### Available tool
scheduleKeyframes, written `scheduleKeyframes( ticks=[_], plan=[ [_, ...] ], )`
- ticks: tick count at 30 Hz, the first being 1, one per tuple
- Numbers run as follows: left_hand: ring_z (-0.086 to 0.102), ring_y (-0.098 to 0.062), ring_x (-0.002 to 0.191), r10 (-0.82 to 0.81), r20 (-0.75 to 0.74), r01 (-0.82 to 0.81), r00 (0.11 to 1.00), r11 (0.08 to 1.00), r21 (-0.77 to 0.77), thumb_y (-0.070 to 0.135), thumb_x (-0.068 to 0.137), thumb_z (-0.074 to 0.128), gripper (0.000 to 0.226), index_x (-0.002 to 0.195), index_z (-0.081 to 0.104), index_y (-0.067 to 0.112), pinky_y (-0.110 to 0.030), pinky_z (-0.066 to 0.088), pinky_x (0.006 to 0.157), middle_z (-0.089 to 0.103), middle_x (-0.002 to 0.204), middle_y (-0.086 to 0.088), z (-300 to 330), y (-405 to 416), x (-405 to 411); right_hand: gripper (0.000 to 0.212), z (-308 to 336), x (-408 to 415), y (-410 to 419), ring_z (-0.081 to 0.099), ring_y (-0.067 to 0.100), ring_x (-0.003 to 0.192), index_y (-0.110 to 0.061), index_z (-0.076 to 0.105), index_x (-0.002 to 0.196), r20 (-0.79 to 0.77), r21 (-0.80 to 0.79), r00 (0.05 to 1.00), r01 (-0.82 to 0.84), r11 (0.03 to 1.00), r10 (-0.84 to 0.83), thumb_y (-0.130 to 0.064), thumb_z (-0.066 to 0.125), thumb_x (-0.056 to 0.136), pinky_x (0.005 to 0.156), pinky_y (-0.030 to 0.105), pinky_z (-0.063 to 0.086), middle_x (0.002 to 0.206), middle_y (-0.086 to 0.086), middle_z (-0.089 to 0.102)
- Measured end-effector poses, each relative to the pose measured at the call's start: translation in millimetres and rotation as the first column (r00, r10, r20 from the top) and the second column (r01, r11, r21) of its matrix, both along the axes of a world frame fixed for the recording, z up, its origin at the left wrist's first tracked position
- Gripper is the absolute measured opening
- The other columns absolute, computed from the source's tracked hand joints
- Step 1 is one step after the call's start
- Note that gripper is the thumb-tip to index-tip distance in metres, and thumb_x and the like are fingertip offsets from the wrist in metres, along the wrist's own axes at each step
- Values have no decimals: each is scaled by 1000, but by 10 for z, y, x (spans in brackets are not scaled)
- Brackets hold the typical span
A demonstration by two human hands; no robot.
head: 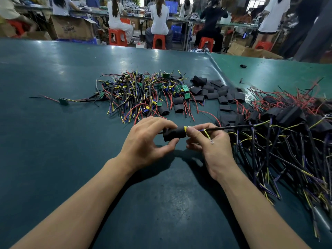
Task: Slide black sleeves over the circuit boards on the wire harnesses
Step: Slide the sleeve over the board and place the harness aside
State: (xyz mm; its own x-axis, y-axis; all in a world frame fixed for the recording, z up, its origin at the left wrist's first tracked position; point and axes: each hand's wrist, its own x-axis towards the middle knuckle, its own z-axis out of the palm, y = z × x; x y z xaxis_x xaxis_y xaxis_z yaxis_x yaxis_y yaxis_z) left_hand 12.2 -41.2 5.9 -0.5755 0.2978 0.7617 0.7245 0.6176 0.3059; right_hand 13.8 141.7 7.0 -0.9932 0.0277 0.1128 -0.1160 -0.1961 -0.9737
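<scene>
The left hand [143, 139] pinches a short black tubular sleeve [175, 134] between thumb and fingers just above the green table mat [53, 123], while the right hand [210, 141] grips the thin dark-sheathed wire harness [231, 127] at the sleeve's mouth, where a yellow part [185, 129] of the board end shows. To seat it well, I would hold the sleeve steady and feed straight along its axis, keeping the loose yellow lead [208, 136] out. Unsleeved harnesses [136, 94] and spare sleeves [212, 90] lie beyond; sleeved ones [287, 123] are piled to the right.
</scene>
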Motion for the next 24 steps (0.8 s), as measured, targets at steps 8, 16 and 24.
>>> scheduleKeyframes(
  ticks=[8, 16, 24],
  plan=[
    [68, -27, 88, 4, -9, -4, 1000, 1000, 11, 13, 76, 82, 27, 99, 71, 3, -44, 55, 76, 72, 96, -6, -7, -14, -19, 11, 44, 25, -48, 63, 15, 61, -17, 74, 68, 120, -70, 991, -58, 996, 66, -12, 76, 78, 50, 22, 49, 67, 1, 69],
    [67, -28, 94, -33, -16, 34, 999, 998, 48, 10, 77, 80, 28, 101, 70, -1, -44, 55, 78, 71, 101, -8, 3, -15, -7, 46, 15, 26, -47, 66, 19, 58, -15, 59, 106, 86, -87, 975, -197, 977, 204, -26, 78, 66, 49, 26, 52, 75, 5, 70],
    [62, -25, 113, 12, -90, -7, 996, 998, 58, 16, 80, 79, 34, 110, 69, 2, -44, 48, 96, 65, 122, -9, -6, -14, -35, 23, -17, 62, -62, 49, 11, 39, -13, 64, 74, -136, 286, 990, 1, 958, 39, -27, 67, 92, 39, 20, 38, 55, 2, 62]
  ],
)
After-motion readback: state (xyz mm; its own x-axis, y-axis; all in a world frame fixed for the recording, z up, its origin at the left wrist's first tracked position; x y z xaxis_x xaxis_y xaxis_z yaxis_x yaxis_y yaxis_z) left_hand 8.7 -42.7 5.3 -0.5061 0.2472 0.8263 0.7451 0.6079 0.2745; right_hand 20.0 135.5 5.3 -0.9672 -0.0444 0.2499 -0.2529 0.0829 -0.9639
